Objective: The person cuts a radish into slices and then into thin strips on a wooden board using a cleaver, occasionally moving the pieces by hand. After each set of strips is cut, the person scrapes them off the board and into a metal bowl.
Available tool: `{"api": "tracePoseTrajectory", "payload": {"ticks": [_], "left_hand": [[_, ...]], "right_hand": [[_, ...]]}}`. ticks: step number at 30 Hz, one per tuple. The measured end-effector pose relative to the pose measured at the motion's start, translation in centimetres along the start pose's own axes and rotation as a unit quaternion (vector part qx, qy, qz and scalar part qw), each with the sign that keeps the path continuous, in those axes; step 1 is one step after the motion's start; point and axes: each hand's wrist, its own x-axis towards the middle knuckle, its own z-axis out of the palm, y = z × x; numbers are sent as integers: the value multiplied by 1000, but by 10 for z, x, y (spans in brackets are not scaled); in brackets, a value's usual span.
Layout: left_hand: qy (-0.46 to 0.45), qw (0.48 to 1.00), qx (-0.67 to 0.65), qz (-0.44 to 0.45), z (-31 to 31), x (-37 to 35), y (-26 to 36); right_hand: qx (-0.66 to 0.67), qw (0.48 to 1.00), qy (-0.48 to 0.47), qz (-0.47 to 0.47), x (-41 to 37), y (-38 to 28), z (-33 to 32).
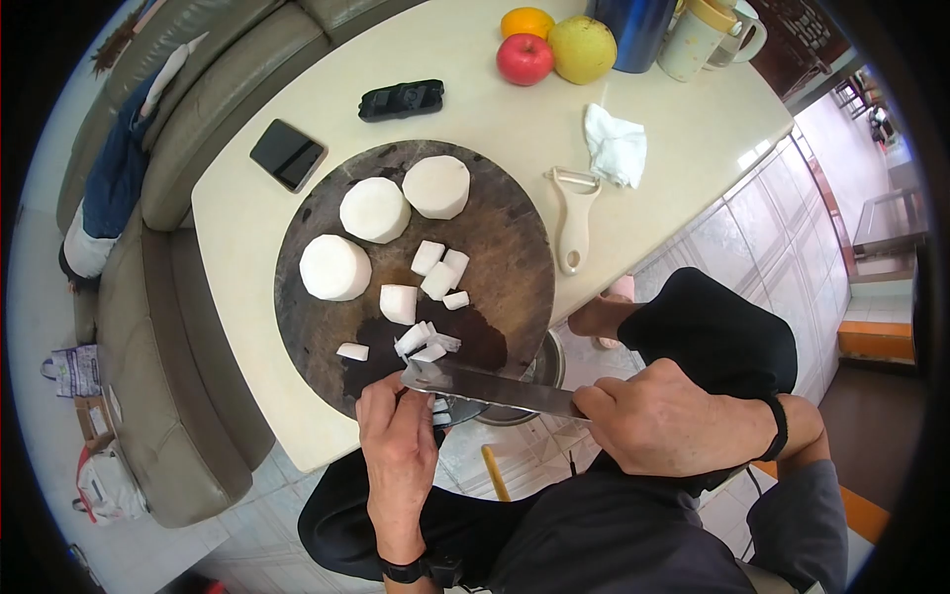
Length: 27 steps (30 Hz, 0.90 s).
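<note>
My right hand (653,419) is closed round the handle of a large knife (495,388), whose blade points left over the near edge of a round dark cutting board (515,267). Close to the blade's tip, my left hand (398,426) has its fingers bent together at the board's edge; what they hold, if anything, is hidden. Small white pieces (427,339) lie just beyond the blade, and a white chunk (399,304) and several cut cubes (436,280) rest mid-board. Three thick white rounds (334,268) stand on the board's far left part.
On the table (237,238) are a phone (288,154), a black object (401,101), a peeler (576,220), a white cloth (616,147), fruit (524,59), a blue bottle (625,35) and a cup (695,42). A metal basin (552,364) sits below the table edge.
</note>
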Motion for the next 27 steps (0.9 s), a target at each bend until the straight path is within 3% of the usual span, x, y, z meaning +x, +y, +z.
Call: {"api": "tracePoseTrajectory", "payload": {"ticks": [27], "left_hand": [[25,998,-32,-41,2,-2,3]], "right_hand": [[9,1000,6,8,0,1,1]]}}
